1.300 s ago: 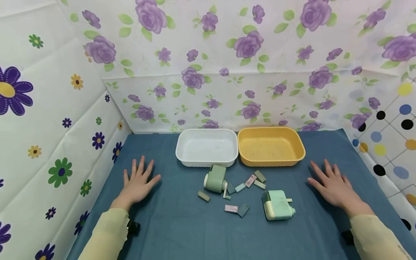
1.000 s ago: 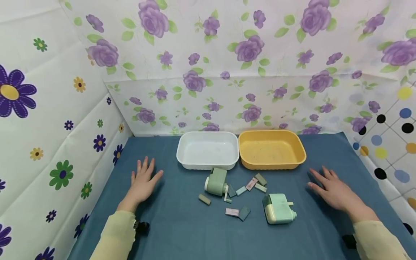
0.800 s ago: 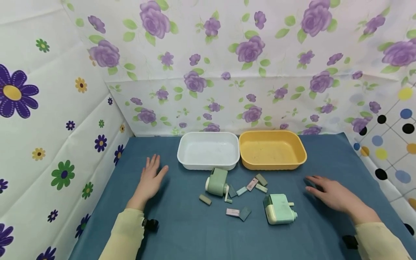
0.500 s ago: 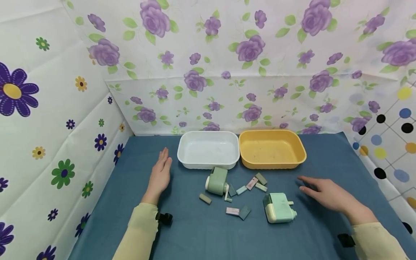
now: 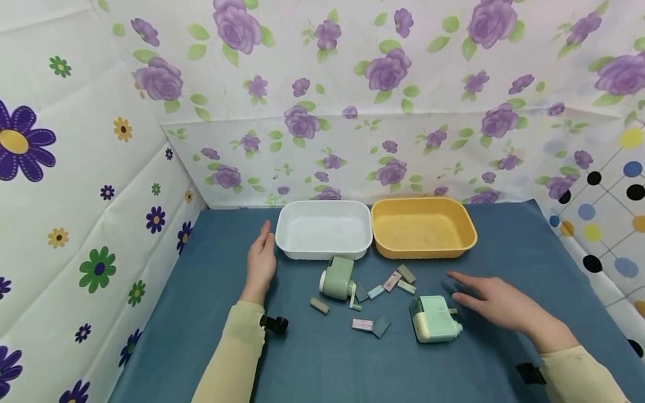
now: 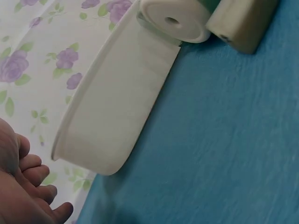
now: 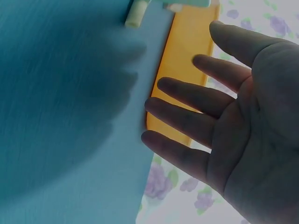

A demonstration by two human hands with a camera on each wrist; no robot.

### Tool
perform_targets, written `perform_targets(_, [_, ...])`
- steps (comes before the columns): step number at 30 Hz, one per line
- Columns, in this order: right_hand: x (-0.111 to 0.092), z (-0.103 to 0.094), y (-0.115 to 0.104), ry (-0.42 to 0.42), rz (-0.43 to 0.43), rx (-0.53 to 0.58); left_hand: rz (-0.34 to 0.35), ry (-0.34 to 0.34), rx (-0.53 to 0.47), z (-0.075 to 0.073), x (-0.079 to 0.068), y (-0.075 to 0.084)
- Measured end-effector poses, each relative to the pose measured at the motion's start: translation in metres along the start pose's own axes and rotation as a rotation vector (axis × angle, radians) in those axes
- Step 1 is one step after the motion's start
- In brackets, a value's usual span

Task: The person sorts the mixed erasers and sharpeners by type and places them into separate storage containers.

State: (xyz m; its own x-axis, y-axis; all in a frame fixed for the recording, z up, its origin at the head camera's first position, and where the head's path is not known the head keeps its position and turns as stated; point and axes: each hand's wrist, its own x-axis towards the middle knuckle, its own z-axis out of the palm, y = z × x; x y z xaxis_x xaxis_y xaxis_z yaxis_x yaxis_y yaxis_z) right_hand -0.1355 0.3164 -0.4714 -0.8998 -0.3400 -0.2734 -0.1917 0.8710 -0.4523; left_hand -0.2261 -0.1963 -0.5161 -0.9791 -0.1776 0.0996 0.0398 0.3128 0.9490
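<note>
My left hand is at the left end of the white tray, fingers extended and holding nothing; the left wrist view shows its fingers just off the tray's end wall. To the right, my right hand hovers with fingers spread, fingertips just beyond the mint crank pencil sharpener. Its palm is bare in the right wrist view. A darker green crank pencil sharpener stands in front of the white tray. Several small eraser-like blocks lie around it, among them a pink one and an olive one.
A yellow tray stands against the white one at the back of the blue cloth. Flowered sheets rise behind and to the left, and a dotted sheet on the right.
My left hand has moved right to the white tray, turning from palm-down to on edge. The right hand has come left toward the mint sharpener. Trays, sharpeners and blocks have stayed put.
</note>
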Motion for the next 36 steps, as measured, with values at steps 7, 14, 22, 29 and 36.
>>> perform_targets(7, [0.0, 0.004, -0.015, -0.022, -0.036, 0.037, 0.013, 0.009, -0.072, 0.014, 0.002, -0.002])
perform_targets(14, [0.003, 0.007, -0.023, -0.098, -0.098, 0.071, -0.013, 0.026, -0.12, 0.017, 0.006, -0.001])
perform_targets(22, [0.006, 0.012, -0.028, -0.091, -0.171, 0.065, -0.046, 0.026, -0.065, 0.018, 0.012, -0.006])
perform_targets(29, [0.008, 0.017, -0.033, -0.11, -0.189, 0.041, -0.037, 0.028, -0.036, 0.025, 0.011, -0.009])
perform_targets(36, [0.008, 0.019, -0.037, -0.135, -0.245, 0.032, -0.006, 0.049, -0.018, 0.03, 0.014, -0.007])
